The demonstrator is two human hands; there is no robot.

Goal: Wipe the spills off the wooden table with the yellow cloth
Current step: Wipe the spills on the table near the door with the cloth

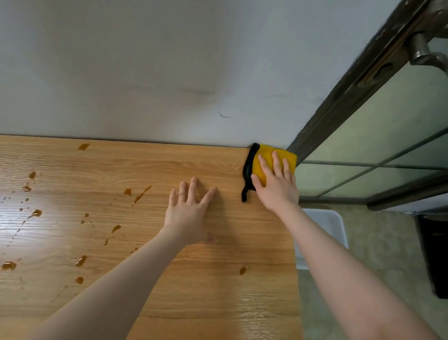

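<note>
The folded yellow cloth [267,156] with a black edge lies at the far right corner of the wooden table [202,294]. My right hand [277,183] lies flat on the cloth with its fingers straight and spread. My left hand [188,210] rests palm down on bare wood to the left of the cloth, fingers spread. Brown spills [9,265] dot the left half of the table in several drops and streaks. A single drop [242,270] sits near the right edge, and another [83,146] lies close to the wall.
A grey wall [146,61] runs along the table's far edge. A metal-framed glass door [391,128] with a handle [431,58] stands to the right. A white bin [329,225] and a black object [446,253] are on the floor beyond the right edge.
</note>
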